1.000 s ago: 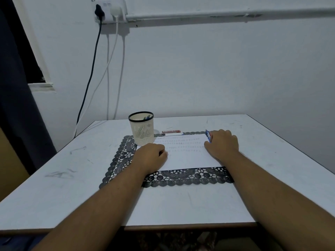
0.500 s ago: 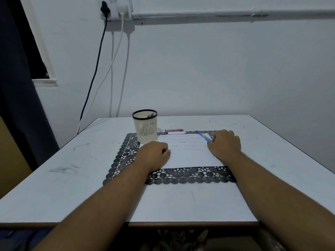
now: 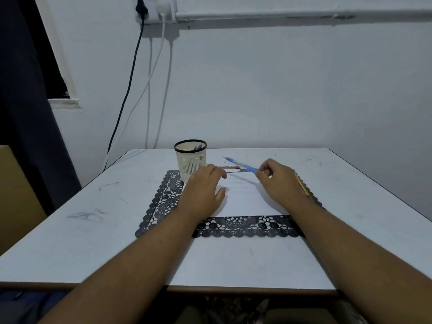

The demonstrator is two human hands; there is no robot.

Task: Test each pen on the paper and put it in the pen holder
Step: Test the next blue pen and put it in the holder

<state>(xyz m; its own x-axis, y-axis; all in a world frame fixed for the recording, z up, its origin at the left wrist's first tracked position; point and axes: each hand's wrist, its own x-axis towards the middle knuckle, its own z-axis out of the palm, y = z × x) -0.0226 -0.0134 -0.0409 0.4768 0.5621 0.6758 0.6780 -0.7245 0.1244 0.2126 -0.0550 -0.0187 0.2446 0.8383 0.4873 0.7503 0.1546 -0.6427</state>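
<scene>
A white sheet of paper point(image 3: 245, 202) with faint rows of marks lies on a black lace mat point(image 3: 163, 202). My right hand point(image 3: 278, 181) pinches a blue pen point(image 3: 240, 164), lifted above the paper's far edge and pointing left toward the holder. The white mesh pen holder point(image 3: 191, 160) with a black rim stands at the mat's far left corner and has pens inside. My left hand point(image 3: 203, 190) rests with relaxed fingers on the paper's left edge, just in front of the holder. A yellow pencil point(image 3: 302, 186) lies on the mat by my right wrist.
A small red and white box point(image 3: 230, 168) lies behind the paper. The table point(image 3: 93, 230) is white with scuff marks and meets the wall at the back. Cables point(image 3: 131, 85) hang from a wall socket at the far left.
My right hand has lifted the blue pen off the paper and swung it left toward the holder. My left hand has uncurled and moved forward.
</scene>
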